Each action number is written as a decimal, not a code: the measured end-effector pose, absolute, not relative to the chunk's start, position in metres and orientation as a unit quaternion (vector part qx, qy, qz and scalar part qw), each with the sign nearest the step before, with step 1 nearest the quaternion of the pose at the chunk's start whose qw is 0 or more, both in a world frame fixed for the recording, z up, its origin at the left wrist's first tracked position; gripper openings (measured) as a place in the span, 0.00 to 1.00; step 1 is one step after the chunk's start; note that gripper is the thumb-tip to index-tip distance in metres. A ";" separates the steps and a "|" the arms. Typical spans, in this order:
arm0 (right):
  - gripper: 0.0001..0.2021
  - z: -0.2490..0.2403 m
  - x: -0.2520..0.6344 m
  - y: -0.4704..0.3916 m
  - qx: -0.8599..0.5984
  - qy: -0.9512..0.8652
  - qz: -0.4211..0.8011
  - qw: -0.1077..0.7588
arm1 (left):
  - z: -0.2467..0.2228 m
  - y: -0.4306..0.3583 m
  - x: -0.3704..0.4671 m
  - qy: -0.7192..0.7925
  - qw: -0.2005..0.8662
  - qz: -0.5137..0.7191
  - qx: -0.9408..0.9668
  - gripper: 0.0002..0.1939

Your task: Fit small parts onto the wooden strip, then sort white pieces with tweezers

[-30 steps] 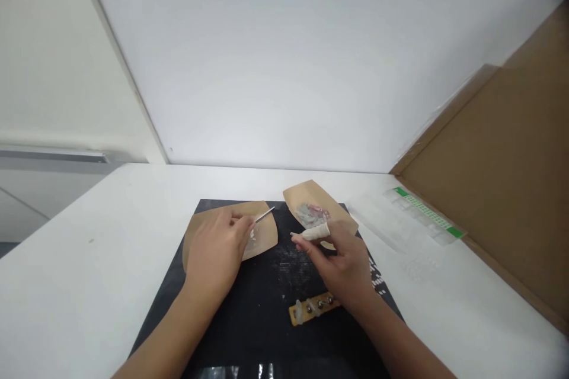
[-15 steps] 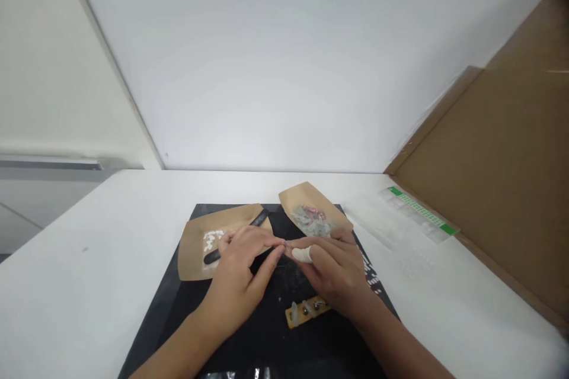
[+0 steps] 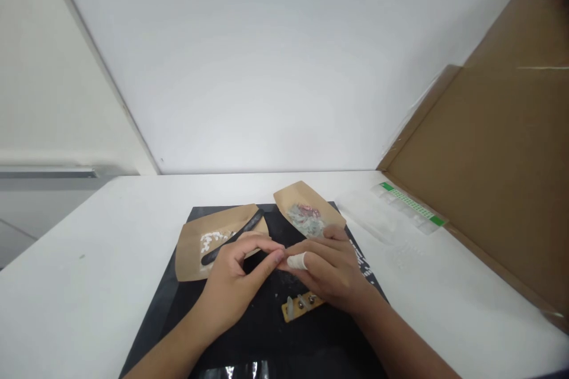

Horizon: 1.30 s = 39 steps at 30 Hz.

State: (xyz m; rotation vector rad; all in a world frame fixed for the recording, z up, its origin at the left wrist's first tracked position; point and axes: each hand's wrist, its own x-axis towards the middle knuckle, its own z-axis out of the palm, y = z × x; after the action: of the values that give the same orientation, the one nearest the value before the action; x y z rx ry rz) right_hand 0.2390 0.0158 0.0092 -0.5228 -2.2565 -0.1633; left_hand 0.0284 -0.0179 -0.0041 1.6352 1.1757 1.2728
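A white bench point(image 3: 111, 260) is carrying a black mat point(image 3: 275, 343). Over it, the left hand point(image 3: 237, 272) and right hand point(image 3: 333, 269) are meeting tip to tip; whether either grip is clasping anything, I cannot tell. A stick point(image 3: 233, 235) is lying at ten o'clock from them, a strip point(image 3: 306, 306) at five.

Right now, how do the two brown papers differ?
The left paper carries small white bits, while the right paper carries translucent and pinkish pieces. A slim dark tool lies across the left paper; none shows on the right. The left paper sits mostly on the black mat; the right paper juts past the mat's far edge. Both are brown.
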 end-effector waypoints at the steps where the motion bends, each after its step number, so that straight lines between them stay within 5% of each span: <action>1: 0.13 0.009 0.239 0.016 -0.208 -0.889 -0.058 0.403 | -0.004 -0.018 0.028 0.456 0.381 0.494 0.635 0.06; 7: 0.16 0.008 0.243 0.020 -0.223 -0.865 0.005 0.450 | -0.004 -0.020 0.029 0.458 0.433 0.481 0.610 0.10; 12: 0.28 0.006 0.245 0.016 -0.271 -0.846 0.117 0.444 | -0.005 -0.019 0.032 0.457 0.472 0.476 0.584 0.16; 17: 0.19 0.000 0.247 0.013 -0.324 -0.827 0.181 0.422 | -0.004 -0.020 0.033 0.464 0.472 0.476 0.579 0.18; 23: 0.23 0.008 0.264 0.016 -0.319 -0.808 0.323 0.376 | -0.006 -0.009 0.018 0.496 0.304 0.450 0.678 0.07; 30: 0.26 0.003 0.295 0.004 -0.346 -0.808 0.385 0.281 | -0.010 -0.011 0.019 0.486 0.151 0.377 0.774 0.10; 39: 0.21 -0.020 0.313 -0.005 -0.338 -0.777 0.440 0.297 | -0.019 -0.015 0.029 0.435 0.088 0.324 0.835 0.15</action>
State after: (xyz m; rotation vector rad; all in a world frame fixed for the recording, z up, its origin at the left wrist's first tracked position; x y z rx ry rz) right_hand 0.3134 -0.0055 -0.0203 -0.8980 -2.0665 1.1701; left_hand 0.0289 -0.0152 -0.0194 2.4868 1.2967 0.9652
